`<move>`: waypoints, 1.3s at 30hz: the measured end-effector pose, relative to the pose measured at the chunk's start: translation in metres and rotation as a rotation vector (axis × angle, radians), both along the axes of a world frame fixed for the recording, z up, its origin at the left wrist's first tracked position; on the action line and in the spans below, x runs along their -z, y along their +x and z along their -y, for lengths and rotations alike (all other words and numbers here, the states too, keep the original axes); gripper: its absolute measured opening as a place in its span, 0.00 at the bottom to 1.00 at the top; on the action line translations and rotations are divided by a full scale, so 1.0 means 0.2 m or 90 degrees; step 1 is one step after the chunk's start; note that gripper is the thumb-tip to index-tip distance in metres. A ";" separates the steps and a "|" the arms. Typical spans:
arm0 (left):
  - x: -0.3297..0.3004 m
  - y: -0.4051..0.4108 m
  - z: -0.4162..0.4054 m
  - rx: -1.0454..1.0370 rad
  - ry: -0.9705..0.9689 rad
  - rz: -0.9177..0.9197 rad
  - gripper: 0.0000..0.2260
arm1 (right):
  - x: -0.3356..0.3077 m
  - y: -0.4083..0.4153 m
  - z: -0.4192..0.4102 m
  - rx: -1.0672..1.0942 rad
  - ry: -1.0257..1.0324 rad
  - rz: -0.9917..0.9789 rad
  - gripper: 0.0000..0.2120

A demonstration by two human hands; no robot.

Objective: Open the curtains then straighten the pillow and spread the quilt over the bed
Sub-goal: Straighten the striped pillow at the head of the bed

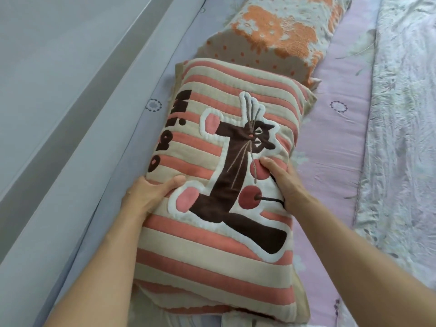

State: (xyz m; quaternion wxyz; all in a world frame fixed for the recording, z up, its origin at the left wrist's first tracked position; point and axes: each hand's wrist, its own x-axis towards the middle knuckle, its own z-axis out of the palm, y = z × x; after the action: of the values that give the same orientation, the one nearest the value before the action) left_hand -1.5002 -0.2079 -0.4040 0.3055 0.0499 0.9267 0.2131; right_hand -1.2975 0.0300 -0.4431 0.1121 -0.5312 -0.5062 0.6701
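Pillow (219, 185) on bed (339, 142) — second pillow (271, 34) behind, quilt (401, 114) right

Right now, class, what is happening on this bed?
A person grips the striped cat pillow with both hands, the left hand on its left edge and the right hand on its right. It lies beside an orange floral pillow. The floral quilt lies crumpled at the right, not yet spread.
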 end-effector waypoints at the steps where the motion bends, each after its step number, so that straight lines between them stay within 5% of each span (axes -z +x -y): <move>1: 0.00 -0.01 0.04 -0.005 0.007 0.003 0.60 | 0.01 0.00 0.02 -0.004 -0.002 0.001 0.35; 8: 0.02 0.01 0.08 -0.017 -0.007 -0.009 0.56 | 0.09 -0.03 0.08 -0.013 0.011 0.087 0.43; 13: -0.01 0.11 0.05 0.068 -0.108 -0.175 0.45 | 0.05 -0.04 0.11 -0.055 0.096 0.262 0.46; 17: -0.01 0.15 0.03 0.077 -0.087 -0.221 0.45 | 0.02 -0.02 0.12 -0.048 0.117 0.269 0.47; 25: -0.01 0.26 -0.01 0.137 -0.068 -0.345 0.37 | -0.03 0.06 0.31 -0.118 0.268 0.350 0.41; 30: 0.04 0.51 -0.02 0.330 -0.077 -0.446 0.32 | -0.05 0.22 0.54 -0.163 0.368 0.329 0.39; 39: 0.13 1.21 0.14 0.437 0.082 -0.386 0.27 | 0.01 0.75 0.87 -0.248 0.344 0.297 0.27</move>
State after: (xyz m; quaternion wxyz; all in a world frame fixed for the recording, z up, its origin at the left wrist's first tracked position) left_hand -1.2573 -0.2362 -0.4291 0.0697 0.4325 0.8891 0.1323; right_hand -1.1476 -0.1448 -0.4452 0.0007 -0.5142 -0.7672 0.3834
